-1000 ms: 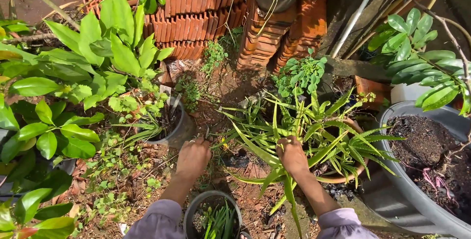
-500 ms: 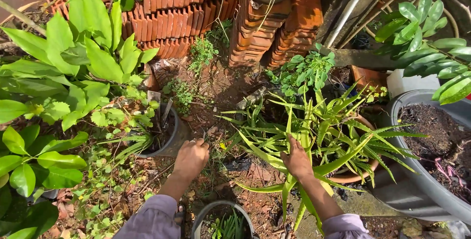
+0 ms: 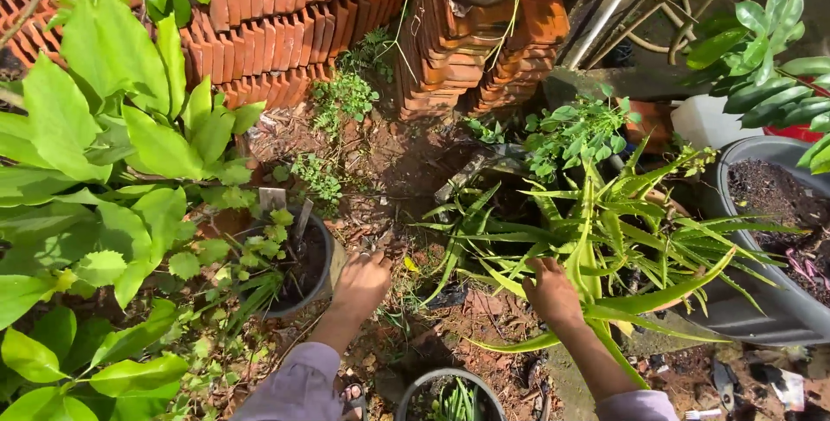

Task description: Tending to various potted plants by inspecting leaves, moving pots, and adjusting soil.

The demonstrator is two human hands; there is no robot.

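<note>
Foliage hides much of the scene: the right hand (image 3: pixel 553 293) is sunk among the long, stiff, spiky green leaves of an aloe-like plant (image 3: pixel 596 248), its fingers buried in the leaf bases, so whether they grip a leaf or lie open cannot be told. That plant's terracotta clay pot (image 3: pixel 670 205) shows only as a sliver of rim behind the leaves. The left hand (image 3: pixel 363 283) is seen from the back, fingers curled down toward the reddish, crumbly soil (image 3: pixel 389 170) just beside a small round dark plastic pot (image 3: pixel 322 276); what, if anything, it clutches is hidden under the knuckles. Both lilac sleeves are cut off at the bottom edge, as is a second round grey pot (image 3: pixel 424 385) with thin grass-like shoots, between the forearms. Broad, glossy, bright green leaves (image 3: pixel 104 144) cover the left side. Stacked, ribbed orange-red clay roof tiles (image 3: pixel 294 23) stand behind, and a large grey tub of dark, lumpy earth (image 3: pixel 769 300) is cropped at the right.
</note>
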